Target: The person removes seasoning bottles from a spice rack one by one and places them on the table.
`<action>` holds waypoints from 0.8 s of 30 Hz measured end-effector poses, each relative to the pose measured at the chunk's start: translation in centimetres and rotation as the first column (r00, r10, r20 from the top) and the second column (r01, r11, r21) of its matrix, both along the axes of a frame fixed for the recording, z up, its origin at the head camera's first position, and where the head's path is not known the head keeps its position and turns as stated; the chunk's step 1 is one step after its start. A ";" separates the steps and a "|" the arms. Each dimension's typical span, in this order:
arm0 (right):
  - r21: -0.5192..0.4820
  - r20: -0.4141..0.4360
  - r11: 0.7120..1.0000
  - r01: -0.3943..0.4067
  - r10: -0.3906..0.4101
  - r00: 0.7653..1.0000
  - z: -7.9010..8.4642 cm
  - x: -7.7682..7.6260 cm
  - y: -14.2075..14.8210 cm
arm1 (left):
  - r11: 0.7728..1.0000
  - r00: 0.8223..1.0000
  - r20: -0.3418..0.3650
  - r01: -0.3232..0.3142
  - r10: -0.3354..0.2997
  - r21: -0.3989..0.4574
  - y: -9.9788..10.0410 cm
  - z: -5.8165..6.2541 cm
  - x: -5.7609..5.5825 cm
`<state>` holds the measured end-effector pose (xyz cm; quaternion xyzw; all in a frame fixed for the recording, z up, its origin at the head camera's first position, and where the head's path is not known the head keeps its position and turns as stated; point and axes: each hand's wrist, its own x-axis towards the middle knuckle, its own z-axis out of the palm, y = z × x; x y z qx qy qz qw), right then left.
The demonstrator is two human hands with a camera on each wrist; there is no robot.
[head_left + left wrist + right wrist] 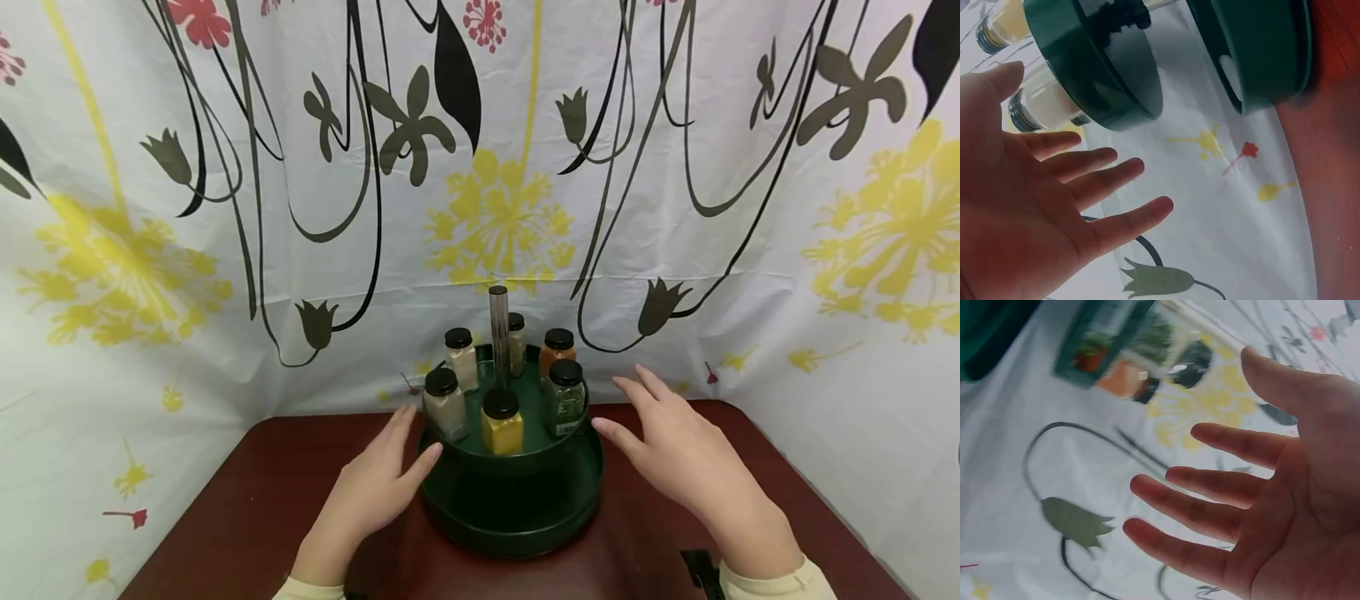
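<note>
White cloth (300, 267), printed with yellow, red, black and grey-green flowers, hangs behind both hands and continues along their outer sides. Below the hands lies a dark reddish-brown, smooth surface (637, 542). On this surface, between the two hands, stands a round, dark green stand with two tiers (510, 465). Its lower tier (517, 543) is the wider one, and from the upper tier (534, 400) rises a shiny, greyish cylindrical post (498, 333).

Six small jars with black lids are placed around this post. Nearest to the left hand (375, 483) is a jar with cream-coloured content (447, 414), and a second pale jar (463, 367) is just beyond it. Between the hands, at the side near the person, is a square jar with bright yellow content (502, 434). Nearest to the right hand (678, 450) is a jar with green content (564, 408); behind it is a jar with orange content (557, 357), and farthest from the hands, a pale jar (517, 348) beside the post.

Both hands are spread, with fingers apart and palms turned toward the stand. The right hand is apart from it; the left is very near, with its fingers extended alongside the upper tier.
</note>
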<state>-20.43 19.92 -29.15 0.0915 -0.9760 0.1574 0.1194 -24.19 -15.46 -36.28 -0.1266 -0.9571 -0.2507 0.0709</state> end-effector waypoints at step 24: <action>-0.019 -0.144 0.974 -0.227 0.222 0.964 0.9 -1.8 -9.3 | 0.943 0.999 0.019 0.027 -0.035 0.332 2.2 -1.4 -2.1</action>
